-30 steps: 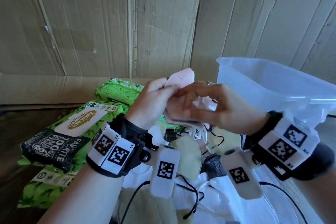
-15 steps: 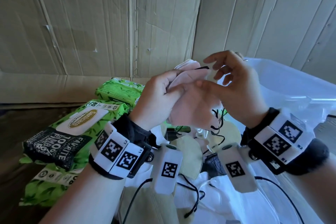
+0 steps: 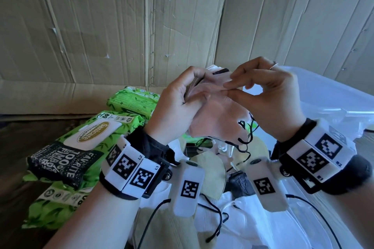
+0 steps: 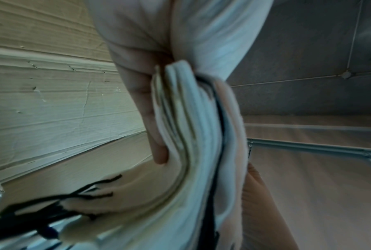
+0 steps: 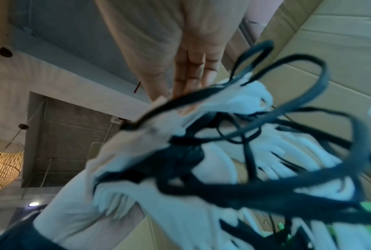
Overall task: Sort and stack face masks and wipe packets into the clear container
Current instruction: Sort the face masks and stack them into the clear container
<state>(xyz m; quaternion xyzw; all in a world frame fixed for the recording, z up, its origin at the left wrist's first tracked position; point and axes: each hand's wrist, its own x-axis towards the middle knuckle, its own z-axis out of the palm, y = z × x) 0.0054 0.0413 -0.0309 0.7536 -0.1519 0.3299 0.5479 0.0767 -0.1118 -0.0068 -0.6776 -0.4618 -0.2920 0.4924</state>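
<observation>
Left hand: left hand [image 3: 178,103] is gripping a bunch of face masks [image 3: 214,113], with the fingers and thumb curled round the folded edges. In the left wrist view the thumb is pressing on the side of the bunch [image 4: 186,135].
Right hand: right hand [image 3: 267,95] is pinching the top edge of the pink mask on the front, thumb and first finger tips together, while the other fingers are curling above.
Face masks: soft, thin and folded flat, they are stacking like pages. Pink is showing on the outside, with white, cream and one dark layer in between. Thin black ear loops [image 3: 245,137] are hanging from the low end, all tangled up.
Where the masks are: they are sitting up in the air between both hands, in front of the clear container and above the pile.
Clear container: clear container [image 3: 332,95] is standing on the right, just behind the right hand. It is see-through plastic with a smooth rim. I cannot tell what is inside.
Mask pile: more masks [image 3: 214,170] are lying loose under the wrists, white, cream and dark ones with strings.
Wipe packets: green wipe packets [image 3: 89,141] are lying on the left, shiny and squashy, with leaf pictures and a white flap on top. One more green packet [image 3: 133,101] is lying farther back.
Walls: brown cardboard [image 3: 101,26] is standing all around, creased and dented.
</observation>
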